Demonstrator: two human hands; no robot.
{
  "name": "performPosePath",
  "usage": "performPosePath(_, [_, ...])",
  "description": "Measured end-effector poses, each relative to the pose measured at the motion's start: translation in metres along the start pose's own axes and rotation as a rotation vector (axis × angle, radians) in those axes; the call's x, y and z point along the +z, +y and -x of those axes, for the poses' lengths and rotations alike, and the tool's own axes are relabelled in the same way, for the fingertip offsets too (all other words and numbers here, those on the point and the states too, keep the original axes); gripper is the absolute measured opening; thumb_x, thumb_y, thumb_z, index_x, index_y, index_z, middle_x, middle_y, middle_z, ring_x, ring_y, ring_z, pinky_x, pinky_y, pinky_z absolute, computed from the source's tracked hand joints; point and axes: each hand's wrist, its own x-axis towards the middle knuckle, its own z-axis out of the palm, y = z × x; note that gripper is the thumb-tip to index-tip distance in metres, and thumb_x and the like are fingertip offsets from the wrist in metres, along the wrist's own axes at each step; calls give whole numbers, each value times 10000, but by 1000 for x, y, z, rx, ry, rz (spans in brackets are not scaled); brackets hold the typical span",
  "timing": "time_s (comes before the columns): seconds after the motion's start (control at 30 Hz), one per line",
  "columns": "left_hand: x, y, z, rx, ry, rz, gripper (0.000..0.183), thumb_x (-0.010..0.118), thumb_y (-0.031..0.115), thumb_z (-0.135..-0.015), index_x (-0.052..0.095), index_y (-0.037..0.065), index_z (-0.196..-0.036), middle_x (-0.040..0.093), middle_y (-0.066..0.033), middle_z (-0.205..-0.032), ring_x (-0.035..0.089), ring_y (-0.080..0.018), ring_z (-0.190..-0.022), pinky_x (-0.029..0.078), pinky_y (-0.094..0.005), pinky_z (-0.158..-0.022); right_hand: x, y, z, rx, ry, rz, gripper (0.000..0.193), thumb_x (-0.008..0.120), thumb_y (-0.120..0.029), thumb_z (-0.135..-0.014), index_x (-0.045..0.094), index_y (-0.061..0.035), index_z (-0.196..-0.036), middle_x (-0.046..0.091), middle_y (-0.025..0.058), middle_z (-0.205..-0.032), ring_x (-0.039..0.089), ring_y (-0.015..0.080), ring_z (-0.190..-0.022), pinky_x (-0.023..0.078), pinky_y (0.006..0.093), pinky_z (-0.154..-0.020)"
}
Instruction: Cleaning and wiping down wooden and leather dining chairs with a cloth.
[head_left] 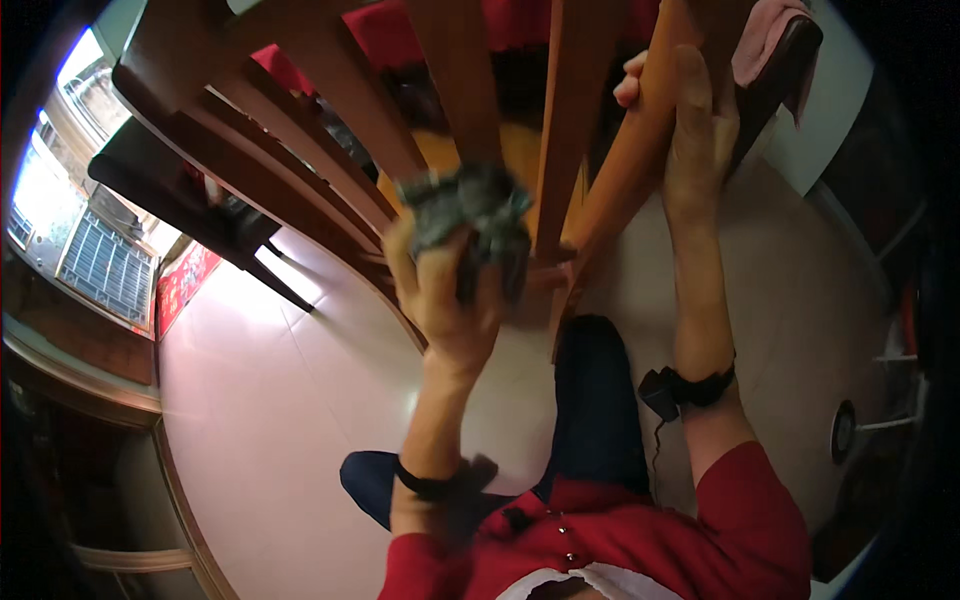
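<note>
The left hand (455, 310) has its grip closed round a bunched grey-green cloth (465, 205), fingers bent into its folds. The cloth sits before the lower part of the slats (465, 90) of a brown wooden chair back; motion blur hides whether it touches them. The right hand (700, 120) wraps its grip about the side post (620, 190), fingertips showing past the post's left edge. Between the two hands lies a gap crossed by slat and post. The post's foot comes down just beside a dark trouser leg (600, 400), leaving little room there. Leftward, pale floor (270, 400) stretches from the curved outer rail (270, 205) to a wooden frame (180, 490). Dark furniture (170, 190) stands beyond that rail, one leg pointing toward it.
</note>
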Motion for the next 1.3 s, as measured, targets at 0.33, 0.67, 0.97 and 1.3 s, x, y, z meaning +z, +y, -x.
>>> performPosePath(0.33, [41,12,-22,-89,-80,-193,301,610,-68,-677,584,17,-965,536,-173,-988,563,-352,-914,459,-387,-794,15,-23,-14,44,39,-217,528,670,-476,-809,530,-35,-1063,579,66,-778,583,121,-633,483,241,-581])
performPosePath(0.67, [32,6,73,-492,-328,15,324,591,-47,-734,541,4,-1050,525,-178,-1021,542,-341,-959,442,-366,-838,12,-10,-15,-58,-22,-117,508,649,-435,-842,509,-38,-1125,567,46,-775,566,108,-645,476,246,-619])
performPosePath(0.97, [43,50,-88,66,12,-25,396,664,-39,-655,571,50,-1029,531,-152,-1007,561,-330,-866,474,-382,-715,7,-9,-15,-9,-32,-90,558,672,-482,-807,509,-29,-1089,601,53,-774,606,108,-675,490,239,-628])
performPosePath(1.3, [70,37,39,-312,-345,-161,349,665,43,-704,585,89,-1041,555,-123,-1006,569,-311,-889,497,-399,-693,6,-16,-18,-34,-88,-114,536,643,-440,-847,487,-24,-1147,600,53,-875,603,107,-721,498,239,-669])
